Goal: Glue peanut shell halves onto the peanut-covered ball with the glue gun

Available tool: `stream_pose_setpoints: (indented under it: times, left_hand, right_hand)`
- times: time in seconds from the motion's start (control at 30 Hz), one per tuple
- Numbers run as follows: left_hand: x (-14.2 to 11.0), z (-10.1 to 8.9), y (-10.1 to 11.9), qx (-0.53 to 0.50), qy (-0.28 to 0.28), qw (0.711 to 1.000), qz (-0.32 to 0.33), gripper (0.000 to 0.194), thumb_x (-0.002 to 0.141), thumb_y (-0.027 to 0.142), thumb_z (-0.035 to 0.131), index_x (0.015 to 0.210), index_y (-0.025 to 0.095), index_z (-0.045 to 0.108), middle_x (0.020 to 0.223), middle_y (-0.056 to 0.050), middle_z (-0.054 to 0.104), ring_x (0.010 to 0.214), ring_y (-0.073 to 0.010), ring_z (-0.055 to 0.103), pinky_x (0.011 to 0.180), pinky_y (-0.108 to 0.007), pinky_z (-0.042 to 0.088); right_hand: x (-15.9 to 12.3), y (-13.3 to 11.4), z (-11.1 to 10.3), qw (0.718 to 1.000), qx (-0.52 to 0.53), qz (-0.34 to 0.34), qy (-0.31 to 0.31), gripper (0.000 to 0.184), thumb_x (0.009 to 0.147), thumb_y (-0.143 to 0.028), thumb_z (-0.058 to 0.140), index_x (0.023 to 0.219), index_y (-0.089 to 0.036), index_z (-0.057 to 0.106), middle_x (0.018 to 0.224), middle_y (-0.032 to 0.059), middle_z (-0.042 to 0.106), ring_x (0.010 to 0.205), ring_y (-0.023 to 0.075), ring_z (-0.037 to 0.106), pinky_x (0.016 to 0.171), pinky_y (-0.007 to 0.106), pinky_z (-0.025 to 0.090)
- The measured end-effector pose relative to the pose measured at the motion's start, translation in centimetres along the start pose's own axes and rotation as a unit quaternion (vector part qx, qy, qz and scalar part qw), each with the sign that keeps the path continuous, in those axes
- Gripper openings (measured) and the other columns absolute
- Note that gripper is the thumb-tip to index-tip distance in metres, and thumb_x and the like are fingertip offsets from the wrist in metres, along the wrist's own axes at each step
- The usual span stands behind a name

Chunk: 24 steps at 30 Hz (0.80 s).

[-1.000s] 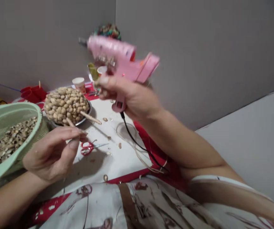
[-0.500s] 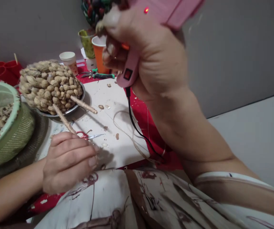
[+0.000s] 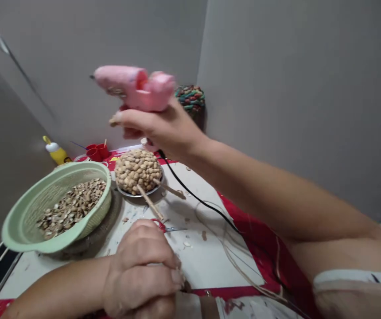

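My right hand is raised over the table and wrapped round a pink hot glue gun, its nozzle toward the left. At the thumb tip of that hand is a small brown piece, perhaps shell. Low in front of me, my left hand is closed with curled fingers; whatever it may hold is hidden. Beyond it stands a rounded form covered in peanut shells on a metal dish, with two wrapped sticks pointing toward me. Red-handled scissors lie just past the left knuckles.
At left is a green colander with broken shells. A black cord runs from the glue gun across the white board. Red cups and a yellow bottle stand behind. A multicoloured object is at the wall.
My view has tilted up and widened to the left, so more of the colander shows. The glue gun now appears whole, farther out over the table in my right hand. My left hand stays closed.
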<state>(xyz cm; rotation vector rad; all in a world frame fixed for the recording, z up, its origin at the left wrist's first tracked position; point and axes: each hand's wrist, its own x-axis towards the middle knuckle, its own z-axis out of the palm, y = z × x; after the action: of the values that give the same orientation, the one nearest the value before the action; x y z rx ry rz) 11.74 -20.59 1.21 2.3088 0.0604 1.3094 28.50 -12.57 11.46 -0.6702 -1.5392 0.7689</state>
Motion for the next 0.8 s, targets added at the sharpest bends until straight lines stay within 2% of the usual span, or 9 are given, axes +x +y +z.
stream_pose_setpoints:
  times: [0.07, 0.13, 0.23, 0.33, 0.4, 0.57, 0.67, 0.73, 0.8]
  left_hand:
    - [0.9, 0.6, 0.4, -0.001, 0.067, 0.998, -0.002, 0.017, 0.084, 0.02, 0.071, 0.094, 0.032, 0.067, 0.072, -0.001, 0.075, 0.058, -0.0175, 0.07, 0.064, -0.035, 0.058]
    - [1.5, 0.9, 0.1, -0.01, 0.191, 0.98, -0.048, 0.017, 0.087, 0.017, 0.07, 0.097, 0.031, 0.066, 0.076, -0.001, 0.074, 0.066, -0.017, 0.07, 0.069, -0.034, 0.058]
    - [2.4, 0.0, -1.1, -0.067, 0.337, 0.931, -0.121, 0.013, 0.087, 0.017, 0.074, 0.093, 0.027, 0.068, 0.084, 0.002, 0.072, 0.079, -0.0151, 0.069, 0.076, -0.03, 0.056]
    - [3.6, -1.9, -2.7, -0.128, 0.39, 0.897, -0.163, 0.01, 0.084, 0.018, 0.078, 0.087, 0.023, 0.07, 0.081, 0.003, 0.07, 0.072, -0.0101, 0.065, 0.073, -0.023, 0.054]
    - [4.2, -3.0, -3.5, -0.144, 0.398, 0.889, -0.173, 0.01, 0.081, 0.019, 0.08, 0.084, 0.021, 0.071, 0.073, 0.004, 0.067, 0.065, -0.0082, 0.061, 0.067, -0.02, 0.051]
    - [4.6, -3.2, -4.2, -0.156, 0.348, 0.895, -0.231, 0.012, 0.078, 0.024, 0.083, 0.08, 0.02, 0.072, 0.065, 0.005, 0.065, 0.058, -0.0075, 0.058, 0.06, -0.018, 0.049]
    - [4.6, -2.8, -3.9, -0.152, 0.309, 0.902, -0.262, 0.013, 0.077, 0.024, 0.085, 0.076, 0.02, 0.072, 0.064, 0.005, 0.065, 0.056, -0.0066, 0.057, 0.057, -0.016, 0.049]
    - [4.9, -2.6, -3.8, -0.166, 0.278, 0.905, -0.276, 0.014, 0.075, 0.023, 0.086, 0.074, 0.019, 0.072, 0.063, 0.004, 0.065, 0.055, -0.0059, 0.058, 0.056, -0.015, 0.049]
    - [5.1, -2.5, -3.7, -0.196, 0.248, 0.905, -0.283, 0.016, 0.074, 0.021, 0.087, 0.073, 0.017, 0.071, 0.061, 0.004, 0.065, 0.055, -0.006, 0.059, 0.056, -0.014, 0.049]
  right_hand:
    - [2.6, 1.0, 2.7, 0.99, -0.061, 0.058, -0.115, 0.017, 0.079, -0.007, 0.064, 0.068, -0.013, 0.053, 0.062, -0.0011, 0.053, 0.058, 0.0057, 0.047, 0.05, 0.017, 0.039]
    - [4.1, 2.2, 4.1, 0.97, -0.11, 0.122, -0.181, 0.011, 0.076, -0.003, 0.063, 0.083, -0.012, 0.063, 0.06, -0.0009, 0.055, 0.054, 0.0068, 0.046, 0.044, 0.017, 0.034]
    - [4.3, 3.3, 3.3, 0.978, -0.071, 0.106, -0.163, 0.046, 0.077, -0.001, 0.06, 0.121, -0.014, 0.063, 0.083, 0.0006, 0.066, 0.058, 0.005, 0.05, 0.047, 0.014, 0.038]
    - [2.5, 2.9, 0.4, 0.988, -0.02, 0.08, -0.134, 0.058, 0.085, -0.014, 0.06, 0.143, -0.02, 0.052, 0.084, -0.0018, 0.064, 0.058, 0.0045, 0.053, 0.046, 0.012, 0.038]
    - [0.8, 2.1, -1.2, 0.988, 0.003, 0.057, -0.142, 0.059, 0.088, -0.023, 0.063, 0.146, -0.021, 0.05, 0.079, -0.0029, 0.062, 0.058, 0.005, 0.052, 0.046, 0.013, 0.039]
    - [-3.1, 0.6, -2.3, 0.98, -0.034, -0.023, -0.193, 0.052, 0.092, -0.032, 0.064, 0.14, -0.016, 0.054, 0.126, 0.0083, 0.064, 0.094, 0.01, 0.062, 0.08, 0.019, 0.054]
    - [-4.4, 0.7, -2.4, 0.973, -0.126, -0.065, -0.183, 0.031, 0.091, -0.035, 0.066, 0.109, -0.009, 0.067, 0.099, 0.0063, 0.068, 0.085, 0.0108, 0.059, 0.078, 0.02, 0.051]
    - [-5.0, 0.8, -2.7, 0.967, -0.171, -0.087, -0.166, 0.026, 0.09, -0.035, 0.067, 0.085, -0.009, 0.065, 0.079, 0.0025, 0.063, 0.072, 0.0087, 0.053, 0.067, 0.02, 0.047]
    - [-5.5, 1.0, -3.3, 0.966, -0.178, -0.1, -0.16, 0.027, 0.09, -0.034, 0.068, 0.078, -0.011, 0.061, 0.075, 0.0007, 0.06, 0.068, 0.0075, 0.05, 0.064, 0.02, 0.044]
